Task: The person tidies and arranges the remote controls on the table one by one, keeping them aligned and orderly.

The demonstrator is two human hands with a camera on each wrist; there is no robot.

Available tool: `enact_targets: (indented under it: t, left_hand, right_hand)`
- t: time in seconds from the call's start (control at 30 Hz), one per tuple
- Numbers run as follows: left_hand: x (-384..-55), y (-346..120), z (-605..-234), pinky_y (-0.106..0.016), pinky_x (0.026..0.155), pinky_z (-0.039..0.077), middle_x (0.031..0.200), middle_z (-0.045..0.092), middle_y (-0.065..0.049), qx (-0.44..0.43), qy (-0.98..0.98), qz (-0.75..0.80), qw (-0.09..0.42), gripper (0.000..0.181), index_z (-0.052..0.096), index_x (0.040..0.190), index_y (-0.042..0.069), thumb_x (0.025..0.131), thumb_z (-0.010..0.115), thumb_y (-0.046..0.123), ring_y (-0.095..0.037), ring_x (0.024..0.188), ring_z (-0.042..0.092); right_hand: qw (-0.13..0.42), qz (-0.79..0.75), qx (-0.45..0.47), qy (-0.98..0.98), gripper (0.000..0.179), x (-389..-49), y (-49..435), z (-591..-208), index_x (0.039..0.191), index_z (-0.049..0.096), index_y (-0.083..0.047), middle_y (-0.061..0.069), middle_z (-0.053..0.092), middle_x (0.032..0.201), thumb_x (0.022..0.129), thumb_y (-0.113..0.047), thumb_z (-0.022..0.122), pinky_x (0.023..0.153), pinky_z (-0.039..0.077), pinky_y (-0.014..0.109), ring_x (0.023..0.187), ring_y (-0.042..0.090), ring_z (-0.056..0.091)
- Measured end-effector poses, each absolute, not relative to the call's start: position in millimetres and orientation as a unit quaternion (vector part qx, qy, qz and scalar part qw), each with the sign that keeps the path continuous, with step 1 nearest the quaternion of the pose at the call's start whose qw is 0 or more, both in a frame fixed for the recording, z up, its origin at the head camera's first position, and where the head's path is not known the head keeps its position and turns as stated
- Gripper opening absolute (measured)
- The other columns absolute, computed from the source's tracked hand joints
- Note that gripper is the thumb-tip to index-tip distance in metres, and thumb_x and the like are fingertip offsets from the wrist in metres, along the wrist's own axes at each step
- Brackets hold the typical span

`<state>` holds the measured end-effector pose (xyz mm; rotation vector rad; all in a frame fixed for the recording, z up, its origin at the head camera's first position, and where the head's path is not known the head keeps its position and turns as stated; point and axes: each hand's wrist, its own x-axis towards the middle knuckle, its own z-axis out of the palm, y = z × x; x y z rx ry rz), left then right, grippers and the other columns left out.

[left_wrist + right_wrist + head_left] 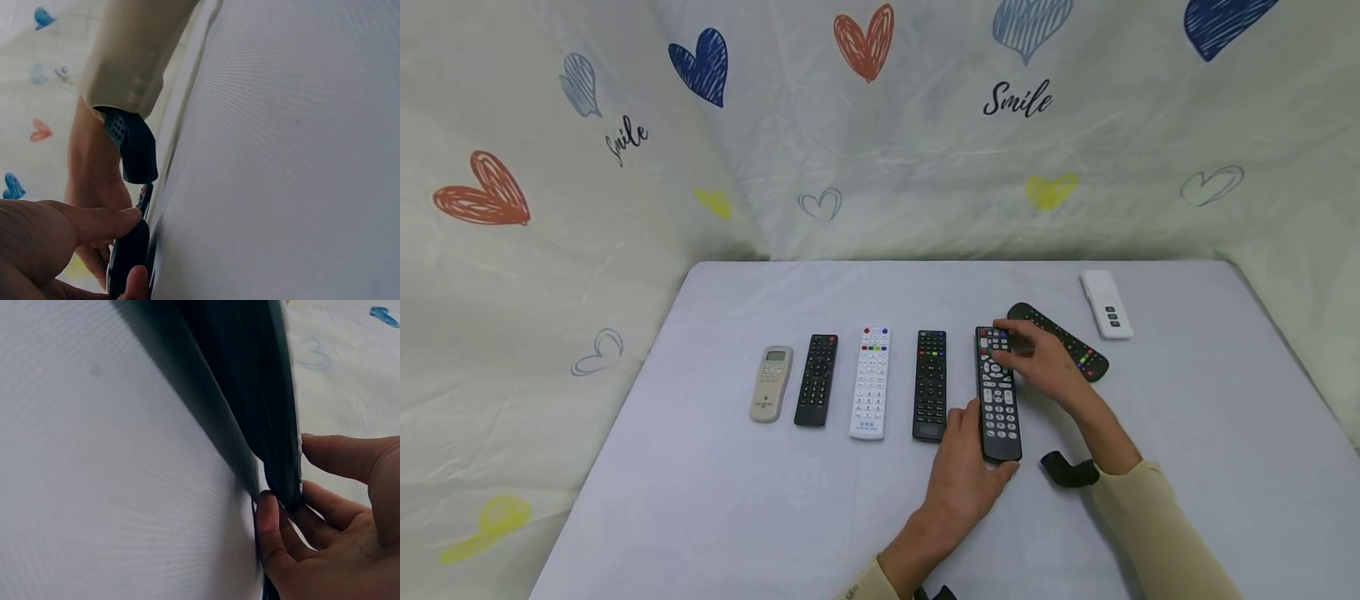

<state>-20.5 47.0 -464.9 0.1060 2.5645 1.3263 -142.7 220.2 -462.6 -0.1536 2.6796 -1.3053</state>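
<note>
One large-button black remote (997,396) is held right of four remotes (869,383): the left hand (964,467) grips its near end, the right hand (1047,364) pinches its far end. Uneven release could knock the slanted remote (1072,344). Long axis: near–far, number keys (1002,422) near, face up. Clearance above the table (737,517) is unclear.

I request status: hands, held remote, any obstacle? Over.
Left hand grips near end of black remote. Right hand holds far end. Possible obstacle: slanted remote, partly covered by right hand.
</note>
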Motion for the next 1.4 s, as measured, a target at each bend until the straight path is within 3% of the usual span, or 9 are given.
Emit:
enact_targets:
  t: [1.4]
  left_hand:
    - [-17.8,49.0,-466.1,-0.028,0.106,0.052,0.137,0.049,-0.005,0.043,0.879,0.461,0.112,0.088,0.037,0.159,0.006,0.086,0.086,0.013,-0.007,0.121,0.051]
  right_hand:
    - [0.068,-0.436,-0.047,0.896,0.068,-140.0,214.8,-467.4,0.157,0.041,-0.003,0.027,0.041,0.161,0.099,-0.016,0.072,0.108,0.05,0.059,0.139,0.046,0.049]
